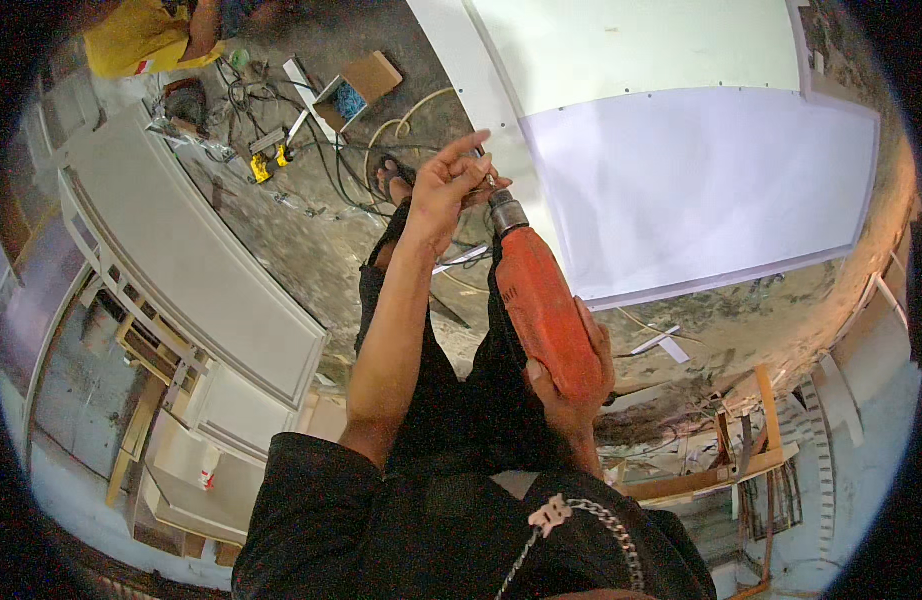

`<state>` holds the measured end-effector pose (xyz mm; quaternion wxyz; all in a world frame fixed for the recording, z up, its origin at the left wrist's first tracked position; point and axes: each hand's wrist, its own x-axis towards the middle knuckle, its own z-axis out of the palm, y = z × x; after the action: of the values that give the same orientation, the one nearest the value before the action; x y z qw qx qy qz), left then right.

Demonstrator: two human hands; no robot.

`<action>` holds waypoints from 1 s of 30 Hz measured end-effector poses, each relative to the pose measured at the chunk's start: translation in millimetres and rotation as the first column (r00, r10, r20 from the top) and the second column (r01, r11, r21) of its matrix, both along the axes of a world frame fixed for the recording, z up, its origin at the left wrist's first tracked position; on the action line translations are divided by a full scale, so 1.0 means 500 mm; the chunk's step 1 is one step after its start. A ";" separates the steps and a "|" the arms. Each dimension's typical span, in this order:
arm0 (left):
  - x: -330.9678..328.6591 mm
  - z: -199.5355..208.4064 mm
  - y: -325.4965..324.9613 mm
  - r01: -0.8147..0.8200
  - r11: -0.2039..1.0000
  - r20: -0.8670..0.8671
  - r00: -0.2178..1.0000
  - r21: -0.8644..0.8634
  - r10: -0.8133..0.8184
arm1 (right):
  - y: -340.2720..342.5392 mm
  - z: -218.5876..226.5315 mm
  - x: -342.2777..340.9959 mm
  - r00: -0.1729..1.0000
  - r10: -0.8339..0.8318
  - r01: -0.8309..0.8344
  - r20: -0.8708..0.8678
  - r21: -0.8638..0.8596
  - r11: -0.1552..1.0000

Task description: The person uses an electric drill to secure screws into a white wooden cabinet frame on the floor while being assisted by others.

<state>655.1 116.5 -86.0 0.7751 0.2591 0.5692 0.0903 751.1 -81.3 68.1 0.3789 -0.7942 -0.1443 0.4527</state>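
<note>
An orange-red power drill (543,310) lies lengthwise in front of me, its dark metal chuck (506,212) pointing away. My right hand (571,400) wraps round its rear end. At the drill's tip, my left hand (446,195) has its thumb and fingers pinched together, with the index finger stretched out. A thin bit (492,182) shows between the chuck and those fingers. Whatever small piece they pinch is too small to make out. Just beyond the tip is the edge of a large white panel (701,190).
Left stands a long grey-white panel (201,260). Cables (331,150), a yellow tool (268,163) and an open cardboard box (356,90) with blue contents lie on the floor. A person in yellow (146,40) is at the far left. Wood scraps (726,455) lie at the right.
</note>
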 end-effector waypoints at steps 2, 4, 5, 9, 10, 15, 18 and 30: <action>-0.006 -0.033 -0.010 -0.030 0.999 0.090 0.995 -0.044 0.034 | 0.003 -0.003 0.000 1.000 -0.013 0.013 -0.003 -0.028 1.000; -0.013 -0.063 -0.025 -0.061 0.993 0.178 0.981 -0.100 0.078 | 0.010 -0.012 -0.005 0.997 0.039 -0.037 0.071 -0.021 0.999; 0.002 -0.059 -0.031 -0.185 0.970 0.119 0.971 -0.160 0.205 | 0.015 -0.016 -0.008 0.997 0.040 -0.038 0.069 -0.031 0.999; -0.012 -0.131 -0.063 -0.389 0.862 0.125 0.886 -0.323 0.447 | 0.038 -0.049 -0.027 1.000 0.016 -0.016 0.000 -0.122 0.992; -0.016 -0.148 -0.071 -0.424 0.817 0.137 0.851 -0.391 0.507 | 0.044 -0.060 -0.033 1.000 -0.016 0.015 -0.011 -0.140 0.990; -0.029 -0.245 -0.074 -0.486 0.693 0.062 0.794 -0.533 0.604 | 0.083 -0.130 -0.062 0.998 -0.057 0.063 0.035 -0.188 0.980; -0.040 -0.283 -0.079 -0.453 0.717 0.025 0.837 -0.529 0.547 | 0.109 -0.158 -0.075 0.998 -0.036 0.049 0.057 -0.250 0.967; -0.057 -0.318 -0.076 -0.444 0.694 0.125 0.786 -0.566 0.605 | 0.158 -0.181 -0.073 0.984 0.159 -0.122 0.080 -0.343 0.931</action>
<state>626.4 78.7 -245.2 0.8325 -0.1470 0.4968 0.1961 714.6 -2.2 -22.4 0.1961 -0.8579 -0.1413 0.4535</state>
